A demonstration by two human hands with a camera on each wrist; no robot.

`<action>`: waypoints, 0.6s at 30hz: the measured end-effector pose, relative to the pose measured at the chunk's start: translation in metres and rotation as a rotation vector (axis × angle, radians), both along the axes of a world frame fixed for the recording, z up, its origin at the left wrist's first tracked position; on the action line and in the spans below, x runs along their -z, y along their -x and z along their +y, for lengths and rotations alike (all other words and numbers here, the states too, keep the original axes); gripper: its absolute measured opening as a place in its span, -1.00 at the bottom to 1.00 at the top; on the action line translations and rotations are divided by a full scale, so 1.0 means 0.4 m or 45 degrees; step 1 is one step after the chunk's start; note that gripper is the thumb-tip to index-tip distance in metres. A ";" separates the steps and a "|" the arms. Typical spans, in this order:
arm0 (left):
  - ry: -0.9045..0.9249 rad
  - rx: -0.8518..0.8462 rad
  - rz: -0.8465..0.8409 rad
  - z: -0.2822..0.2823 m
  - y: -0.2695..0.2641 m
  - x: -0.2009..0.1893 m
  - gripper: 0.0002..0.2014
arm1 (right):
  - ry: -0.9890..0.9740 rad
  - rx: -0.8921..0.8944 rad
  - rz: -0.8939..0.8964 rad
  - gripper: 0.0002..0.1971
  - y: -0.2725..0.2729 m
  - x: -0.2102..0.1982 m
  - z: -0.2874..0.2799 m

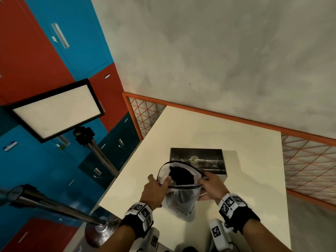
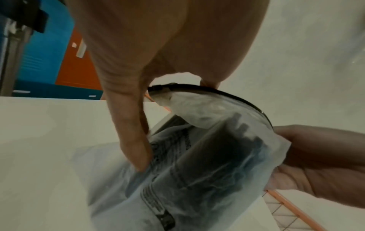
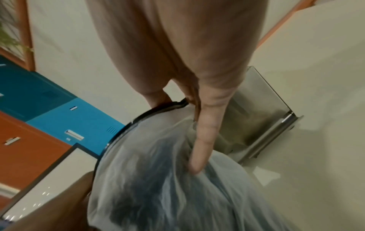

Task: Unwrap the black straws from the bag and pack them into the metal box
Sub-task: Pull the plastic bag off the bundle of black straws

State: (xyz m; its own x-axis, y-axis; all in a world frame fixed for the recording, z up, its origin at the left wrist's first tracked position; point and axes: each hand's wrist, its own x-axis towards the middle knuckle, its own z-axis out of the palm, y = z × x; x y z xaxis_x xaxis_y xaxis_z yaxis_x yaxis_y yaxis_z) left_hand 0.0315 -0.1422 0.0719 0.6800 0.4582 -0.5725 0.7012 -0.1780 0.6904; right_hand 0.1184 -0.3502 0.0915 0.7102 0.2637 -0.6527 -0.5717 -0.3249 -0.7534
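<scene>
A translucent white bag [image 1: 181, 197] with a black zip rim is held upright over the white table [image 1: 200, 128], its mouth pulled wide. A bundle of black straws [image 1: 181, 176] stands inside it. My left hand [image 1: 156, 188] grips the left rim, thumb outside and fingers reaching into the mouth. My right hand [image 1: 209, 182] pinches the right rim. Just behind the bag sits the open metal box [image 1: 198, 157]. In the left wrist view the straws [image 2: 227, 156] show dark through the bag [image 2: 177, 187]. In the right wrist view the bag [image 3: 168, 171] and box [image 3: 260, 125] appear.
An orange mesh fence [image 1: 309, 160] borders the table at the back and right. Red and blue lockers [image 1: 45, 51] stand on the left, with a light panel [image 1: 58, 110] on a metal stand [image 1: 101, 153]. White devices with markers [image 1: 218, 233] lie at the near table edge.
</scene>
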 end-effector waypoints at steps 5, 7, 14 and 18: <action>0.541 0.035 0.146 -0.034 0.029 -0.043 -0.34 | 0.030 -0.211 0.185 -0.64 0.041 -0.027 0.015; 0.677 -0.056 0.066 -0.055 0.020 -0.044 -0.45 | -0.038 -0.190 0.243 -0.65 0.049 -0.031 0.034; 0.863 -0.304 -0.379 -0.064 -0.004 -0.036 -0.65 | -0.389 0.180 0.156 -0.52 0.016 -0.009 0.038; 0.762 -0.325 -0.421 -0.072 0.014 0.003 -0.39 | -0.321 0.208 0.094 -0.39 0.017 0.011 0.026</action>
